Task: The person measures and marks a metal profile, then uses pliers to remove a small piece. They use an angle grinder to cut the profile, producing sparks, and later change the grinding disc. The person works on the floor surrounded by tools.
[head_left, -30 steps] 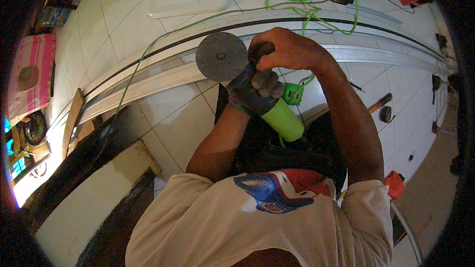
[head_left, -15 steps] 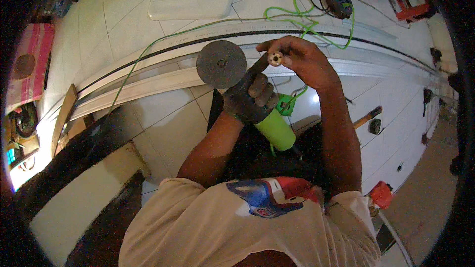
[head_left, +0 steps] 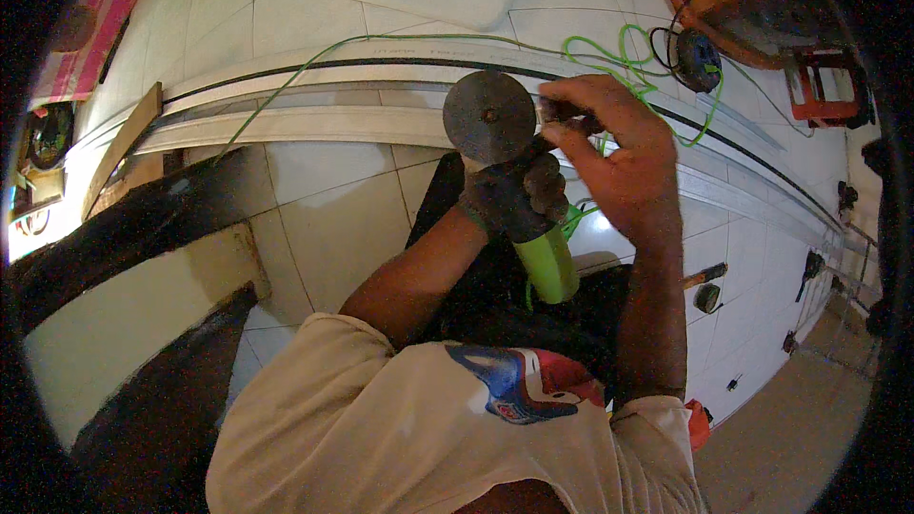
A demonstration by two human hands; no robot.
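My left hand (head_left: 519,200), in a dark glove, is wrapped round an angle grinder (head_left: 550,271) with a lime-green body. A round dark grey disc (head_left: 476,128) sits on the grinder's head, facing up, and its small centre spot shows no nut over it. Beside the disc's right edge is my right hand (head_left: 619,148), bare, with thumb and fingers bent together in a pinch. The small flange nut seen in that hand a moment ago is now hidden among the fingers. The grinder's rear end points down toward my lap.
Long white profiles (head_left: 324,128) lie across the tiled floor beyond my hands. A green cord (head_left: 633,62) loops near a dark round tool (head_left: 698,62). A red-framed object (head_left: 824,86) stands far right. A hammer-like handle (head_left: 706,274) and tape measure (head_left: 707,298) lie right.
Both hands and the grinder have shifted right in the picture as the view turned. My right hand has closed in toward the disc, turning so that the flange nut no longer shows.
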